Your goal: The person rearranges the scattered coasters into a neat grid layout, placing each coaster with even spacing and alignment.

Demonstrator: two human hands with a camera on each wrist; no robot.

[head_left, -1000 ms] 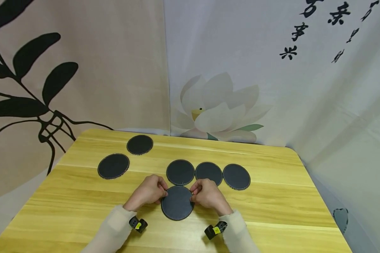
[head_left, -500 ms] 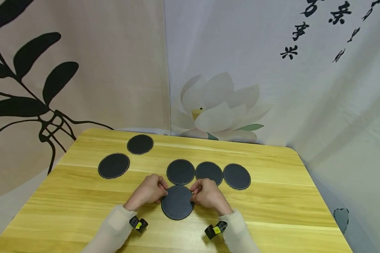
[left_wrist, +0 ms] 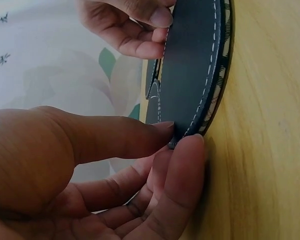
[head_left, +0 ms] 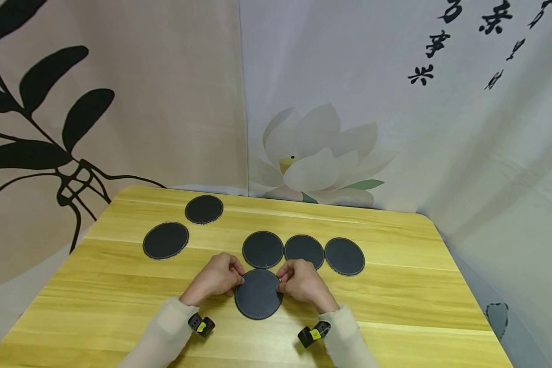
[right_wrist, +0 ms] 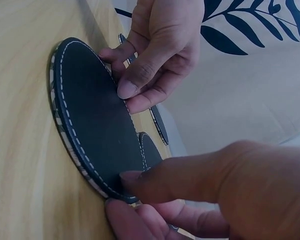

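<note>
Between my two hands lies a round black coaster [head_left: 258, 296] with white stitching around its rim. My left hand [head_left: 219, 276] pinches its left edge, thumb on top and fingers at the side. On the opposite edge my right hand [head_left: 303, 285] pinches it the same way. In the left wrist view the left thumb [left_wrist: 145, 135] presses on the coaster's black face [left_wrist: 190, 65]. The coaster's far edge meets another black coaster [head_left: 262, 249] behind it. A middle coaster [head_left: 304, 249] in that row is partly hidden by my right hand.
A third coaster [head_left: 344, 256] ends the touching row on the right. Two separate coasters, one nearer [head_left: 165, 240] and one farther [head_left: 204, 209], lie at the left of the wooden table [head_left: 414, 306]. Printed curtains [head_left: 175, 102] hang behind the table's back edge.
</note>
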